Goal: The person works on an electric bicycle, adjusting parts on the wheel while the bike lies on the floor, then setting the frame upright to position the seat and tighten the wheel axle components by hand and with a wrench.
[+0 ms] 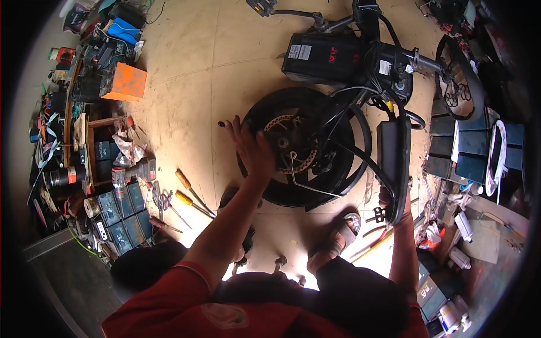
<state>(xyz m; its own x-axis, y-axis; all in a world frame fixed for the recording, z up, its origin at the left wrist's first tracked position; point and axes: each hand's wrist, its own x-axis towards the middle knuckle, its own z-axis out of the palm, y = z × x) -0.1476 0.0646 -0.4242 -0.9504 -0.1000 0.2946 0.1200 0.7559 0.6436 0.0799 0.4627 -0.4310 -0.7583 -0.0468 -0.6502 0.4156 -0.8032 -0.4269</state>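
My left grip (251, 149) is loose, fingers spread at the near-left edge of the wheel (297, 145); whether the palm presses the tyre (282, 194) I can't tell. My right grip (385, 198) is curled round the tail of the black frame (393, 149), right of the wheel, partly hidden. The wheel lies with its brake disc (309, 160) facing up, a bent metal rod (315, 187) across its lower part. I judge the whole thing heavy and stiff, more so with the battery box (321, 56) beyond the wheel. The tyre should give good friction; the disc I'd keep off, as it could bend or be greasy. Tyre and frame tail seem my best holds.
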